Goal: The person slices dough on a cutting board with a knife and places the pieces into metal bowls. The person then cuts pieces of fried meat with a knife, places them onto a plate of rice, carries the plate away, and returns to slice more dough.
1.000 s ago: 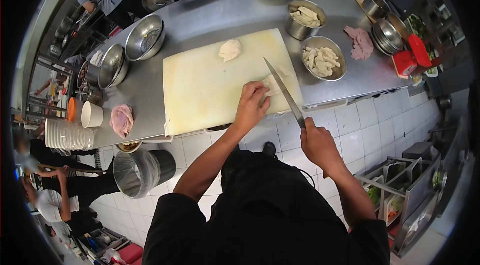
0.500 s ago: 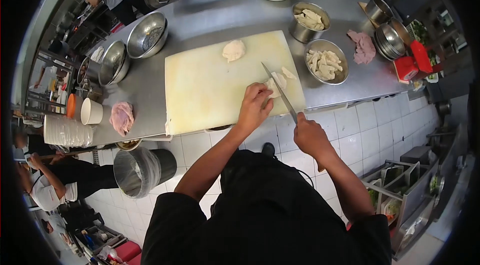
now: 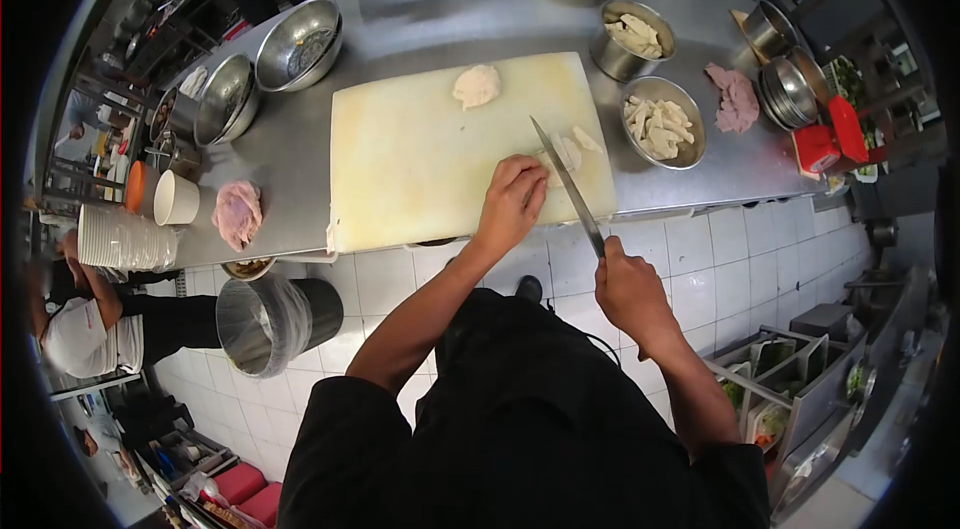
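My right hand (image 3: pixel 632 294) grips the handle of a long kitchen knife (image 3: pixel 570 181), its blade slanting up and left over the cutting board (image 3: pixel 400 159). My left hand (image 3: pixel 512 204) has its fingers curled down on a pale piece of raw chicken, mostly hidden beneath them. Just right of the blade lie cut chicken slices (image 3: pixel 571 155). A larger whole piece of chicken (image 3: pixel 477 86) rests near the board's far edge. Beside the board, a steel bowl (image 3: pixel 694 141) contains chicken strips (image 3: pixel 657 126). Behind it stands a steel pot (image 3: pixel 617 61) with more pale pieces.
Steel bowls (image 3: pixel 283 54) sit at the back left; raw meat (image 3: pixel 238 215) and stacked white containers (image 3: pixel 125 237) are at the left. Pink meat (image 3: pixel 735 97) and a red scale (image 3: pixel 817 149) are at the right. A lined bin (image 3: pixel 322 314) stands below. Other people work nearby.
The knife and my right hand have shifted slightly right and down. My left fingers have drawn closer together over the chicken. The whole view has shifted a little.
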Motion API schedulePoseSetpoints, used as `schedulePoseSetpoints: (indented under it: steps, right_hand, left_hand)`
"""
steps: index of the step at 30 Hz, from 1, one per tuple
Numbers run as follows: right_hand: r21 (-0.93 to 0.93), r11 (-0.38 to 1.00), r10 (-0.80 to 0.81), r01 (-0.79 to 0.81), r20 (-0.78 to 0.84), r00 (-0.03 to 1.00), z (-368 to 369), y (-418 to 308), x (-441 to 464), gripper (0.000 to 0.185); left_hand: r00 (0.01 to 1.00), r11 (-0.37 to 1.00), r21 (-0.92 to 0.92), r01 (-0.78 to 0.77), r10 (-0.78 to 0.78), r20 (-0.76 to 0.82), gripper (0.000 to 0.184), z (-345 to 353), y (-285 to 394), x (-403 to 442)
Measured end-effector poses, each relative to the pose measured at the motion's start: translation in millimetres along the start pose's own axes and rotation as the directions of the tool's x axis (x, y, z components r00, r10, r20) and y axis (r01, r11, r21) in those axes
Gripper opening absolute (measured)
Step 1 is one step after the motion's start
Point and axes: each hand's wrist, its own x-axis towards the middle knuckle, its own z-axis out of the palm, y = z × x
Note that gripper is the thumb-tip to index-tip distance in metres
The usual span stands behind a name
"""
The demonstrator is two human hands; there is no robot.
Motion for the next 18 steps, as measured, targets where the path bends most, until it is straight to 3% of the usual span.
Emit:
schedulePoseSetpoints:
  steps: [8,18]
  right_hand:
    - [-0.005,1.000,-0.024,0.024,0.008,1.000,19,10,41,0.023]
    - [-0.005,0.999,-0.035,0.035,-0.062,0.997,1,-15,14,0.020]
  left_hand:
    - [0.999,0.998,0.041,0.040,-0.041,0.021,0.012,0,-1,0]
    - [0.974,0.976,-0.091,0.200,-0.208,-0.093,0.013,-2,-8,-2]
